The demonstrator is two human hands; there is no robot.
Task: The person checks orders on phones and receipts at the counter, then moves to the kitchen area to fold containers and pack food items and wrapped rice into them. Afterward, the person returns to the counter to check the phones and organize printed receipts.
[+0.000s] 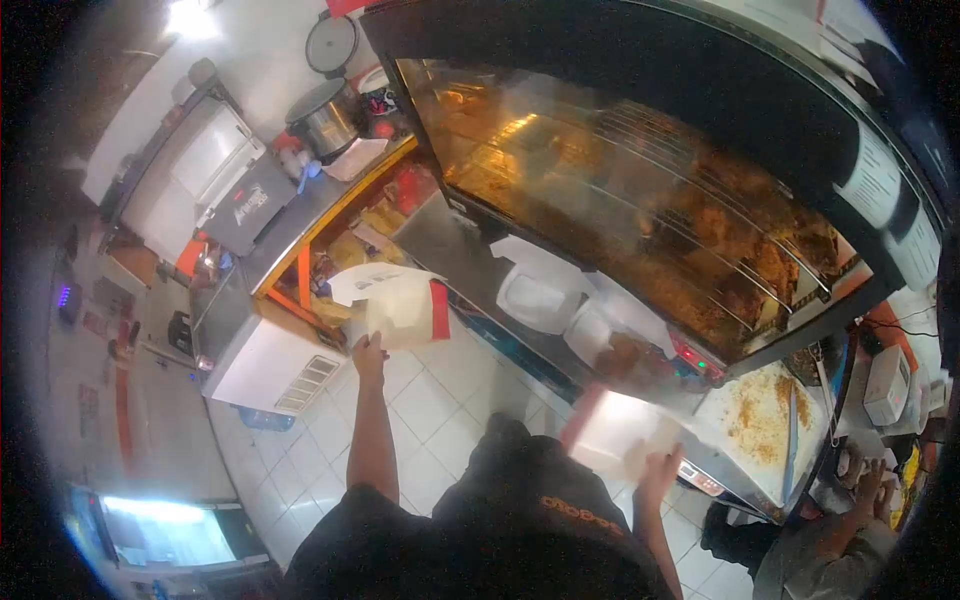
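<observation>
Toward nine o'clock of the view, the left hand [370, 355] pinches the near edge of an open carton [400, 307]; toward half past four, the right hand [656, 474] is closed on a red-ended carton [617, 432] (motion blur hides its fingertips). Light grips on firm edges, with both cartons kept away from the foam containers [541, 298] at three o'clock, would prevent creasing or knocks.

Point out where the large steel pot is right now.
In the head view, the large steel pot is at upper left on the counter, left of the glass-fronted food cabinet.
</observation>
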